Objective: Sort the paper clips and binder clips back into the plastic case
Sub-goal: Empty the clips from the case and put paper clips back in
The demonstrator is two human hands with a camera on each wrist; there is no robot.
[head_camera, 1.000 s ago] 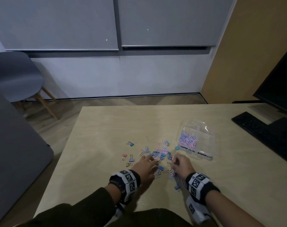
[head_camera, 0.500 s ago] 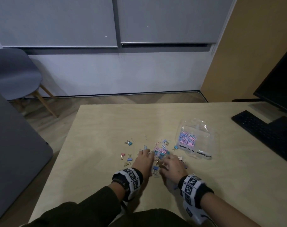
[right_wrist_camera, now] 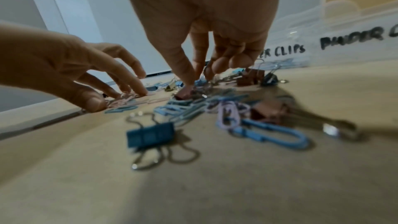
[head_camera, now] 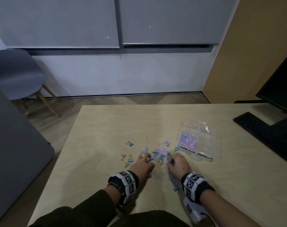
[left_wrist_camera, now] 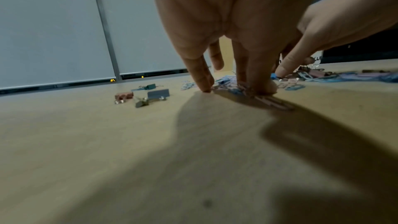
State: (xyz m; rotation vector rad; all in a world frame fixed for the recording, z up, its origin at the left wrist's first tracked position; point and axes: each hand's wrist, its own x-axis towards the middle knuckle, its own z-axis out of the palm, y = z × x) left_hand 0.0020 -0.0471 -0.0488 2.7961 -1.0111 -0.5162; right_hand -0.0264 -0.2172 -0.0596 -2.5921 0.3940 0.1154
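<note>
I press my left hand (head_camera: 143,163) fingers (left_wrist_camera: 203,81), spread flat, on pastel paper clips (head_camera: 160,151) to rake them together, my right hand (head_camera: 177,164) pinching into the heap, the clear plastic case (head_camera: 198,140) waiting at two o'clock on the pale wooden surface (head_camera: 106,128).

The wooden table (head_camera: 98,145) bears scattered clips (head_camera: 160,151), a plastic case (head_camera: 203,145) and a keyboard (head_camera: 260,131).

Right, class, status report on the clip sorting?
Both hands down in the loose pile, fingers on clips. Case open, holding paper clips only. Nothing in the way.
</note>
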